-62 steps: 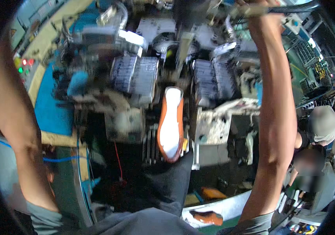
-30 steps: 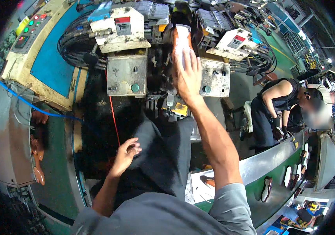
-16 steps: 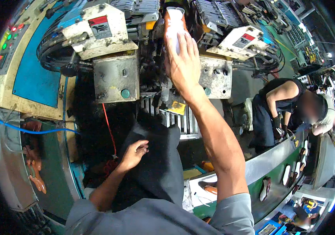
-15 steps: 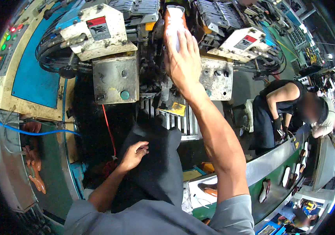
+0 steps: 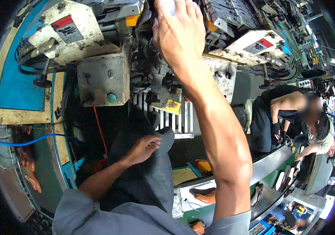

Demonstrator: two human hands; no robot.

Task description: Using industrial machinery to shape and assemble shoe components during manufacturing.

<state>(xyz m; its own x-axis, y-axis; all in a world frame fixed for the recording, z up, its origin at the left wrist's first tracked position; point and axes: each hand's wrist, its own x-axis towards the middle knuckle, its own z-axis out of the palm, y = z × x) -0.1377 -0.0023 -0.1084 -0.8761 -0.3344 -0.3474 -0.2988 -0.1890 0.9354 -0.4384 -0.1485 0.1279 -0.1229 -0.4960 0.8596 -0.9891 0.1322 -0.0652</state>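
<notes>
At the top of the view, my right hand (image 5: 179, 33) lies over a shoe in the machine, thumb on its left side and fingers along its right. Only a bit of the shoe's white sole (image 5: 169, 7) shows between the fingers; the rest is hidden by the hand or cut off by the edge. My left hand (image 5: 144, 150) hovers above my dark-clothed lap, fingers loosely curled and nothing visible in it.
Metal boxes (image 5: 104, 80) with buttons flank the machine's centre. A blue hose (image 5: 30, 144) crosses at left above brown shoes (image 5: 31, 174). On the right, a metal-edged conveyor (image 5: 273, 164) carries several shoes, with co-workers beyond. A brown shoe (image 5: 205, 197) lies near my right elbow.
My view has shifted, bringing the machine closer. The right hand now covers most of the shoe, whose brown upper and white sole showed before. My left hand has moved slightly right.
</notes>
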